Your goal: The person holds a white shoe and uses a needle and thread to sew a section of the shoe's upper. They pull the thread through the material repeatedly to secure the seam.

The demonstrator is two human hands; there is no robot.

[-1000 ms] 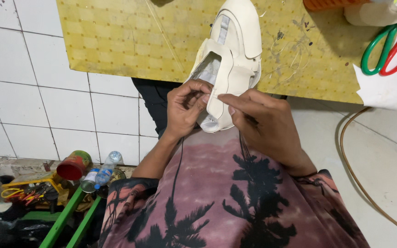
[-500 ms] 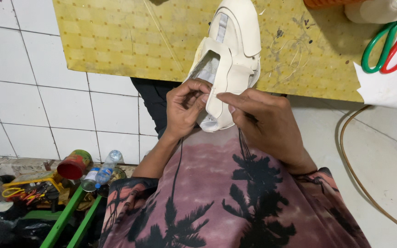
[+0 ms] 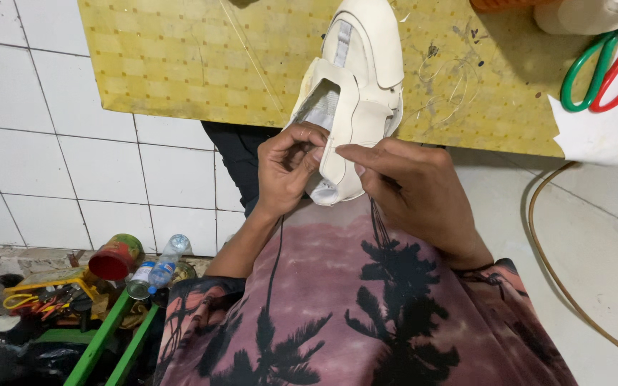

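Both hands curled inward — left hand [image 3: 284,171], right hand [image 3: 413,189], pinching cream shoe upper [image 3: 355,93]

Your left hand [image 3: 285,168] pinches the near edge of the white shoe upper [image 3: 352,93], and your right hand [image 3: 416,193] grips that same edge just beside it, fingertips nearly meeting. The shoe upper lies partly on the yellow board [image 3: 180,64], its near end overhanging toward you. Scissors [image 3: 602,64] with green and red handles lie right of the shoe upper, well apart, on a white cut piece [image 3: 599,132].
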